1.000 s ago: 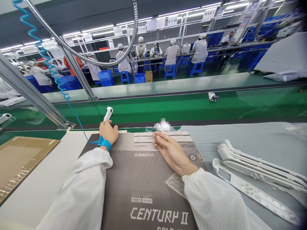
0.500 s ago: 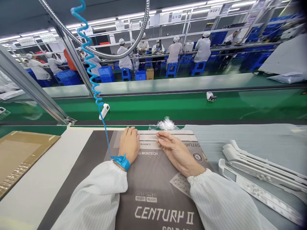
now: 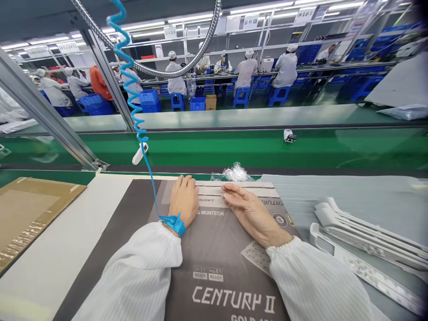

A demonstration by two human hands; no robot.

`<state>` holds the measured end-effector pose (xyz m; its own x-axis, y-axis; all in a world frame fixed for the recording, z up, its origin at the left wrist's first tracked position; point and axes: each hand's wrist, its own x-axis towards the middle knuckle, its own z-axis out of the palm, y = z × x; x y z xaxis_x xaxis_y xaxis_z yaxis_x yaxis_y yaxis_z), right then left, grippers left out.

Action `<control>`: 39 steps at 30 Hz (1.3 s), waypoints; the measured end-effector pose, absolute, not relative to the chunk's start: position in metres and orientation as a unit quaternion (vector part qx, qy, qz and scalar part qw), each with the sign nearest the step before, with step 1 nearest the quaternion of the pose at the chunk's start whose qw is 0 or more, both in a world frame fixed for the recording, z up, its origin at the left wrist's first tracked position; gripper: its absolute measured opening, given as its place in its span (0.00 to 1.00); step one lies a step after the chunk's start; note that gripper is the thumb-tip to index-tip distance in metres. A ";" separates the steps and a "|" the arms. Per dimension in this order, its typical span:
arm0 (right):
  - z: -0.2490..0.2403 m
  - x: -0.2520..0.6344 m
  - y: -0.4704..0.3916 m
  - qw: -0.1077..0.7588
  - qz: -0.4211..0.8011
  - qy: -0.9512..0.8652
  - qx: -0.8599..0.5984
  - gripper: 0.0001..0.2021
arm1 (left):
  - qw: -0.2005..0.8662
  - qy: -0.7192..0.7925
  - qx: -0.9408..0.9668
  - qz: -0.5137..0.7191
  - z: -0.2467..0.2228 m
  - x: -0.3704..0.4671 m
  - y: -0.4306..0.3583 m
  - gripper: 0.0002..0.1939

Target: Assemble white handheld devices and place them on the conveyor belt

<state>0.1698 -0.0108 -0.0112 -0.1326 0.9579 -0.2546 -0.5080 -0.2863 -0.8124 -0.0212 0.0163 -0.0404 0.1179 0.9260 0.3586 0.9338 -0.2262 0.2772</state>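
Note:
A dark grey printed cardboard box (image 3: 214,249), lettered MONTECH and CENTURY II, lies before me on the work surface. Pale strips with dark lines (image 3: 264,192) run along its far end. On the far left part of the box rests my left hand (image 3: 183,200), palm down with fingers stretched forward. A blue wrist strap (image 3: 174,224) circles that wrist. My right hand (image 3: 249,211) is at the pale strips, palm turned inward, fingers extended and slightly curved, thumb a little apart. Nothing shows in either hand.
White plastic parts (image 3: 364,240) lie on grey foam sheeting (image 3: 294,191) at right. Brown cardboard (image 3: 36,214) is at left. Crumpled clear plastic (image 3: 236,173) sits beyond the box. A green conveyor (image 3: 214,149) carries small white devices (image 3: 289,136). A coiled blue cord (image 3: 129,76) hangs down to my wrist.
The view has shifted slightly, so the box and hands appear a little further right. Both hands keep their pose. The white devices on the conveyor have moved left.

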 end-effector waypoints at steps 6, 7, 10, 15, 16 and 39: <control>-0.012 0.170 -0.011 0.522 0.695 -0.291 -0.400 0.15 | 0.009 -0.623 -0.747 -0.230 -0.041 -0.021 0.017 0.14; -0.011 0.170 -0.011 0.521 0.695 -0.290 -0.402 0.15 | 0.009 -0.624 -0.747 -0.229 -0.041 -0.021 0.017 0.14; -0.011 0.170 -0.011 0.521 0.693 -0.290 -0.405 0.14 | 0.014 -0.622 -0.746 -0.236 -0.042 -0.021 0.016 0.14; -0.012 0.170 -0.011 0.526 0.694 -0.285 -0.400 0.15 | 0.016 -0.620 -0.747 -0.241 -0.042 -0.021 0.016 0.14; -0.012 0.170 -0.011 0.526 0.695 -0.284 -0.399 0.15 | 0.014 -0.620 -0.747 -0.239 -0.042 -0.021 0.016 0.14; -0.010 0.170 -0.011 0.527 0.698 -0.281 -0.395 0.14 | 0.007 -0.618 -0.748 -0.240 -0.040 -0.021 0.016 0.15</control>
<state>0.1698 -0.0108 -0.0103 -0.1319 0.9578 -0.2555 -0.5136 -0.2865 -0.8088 -0.0207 0.0161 -0.0397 0.1200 0.9220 0.3681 0.9286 -0.2354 0.2870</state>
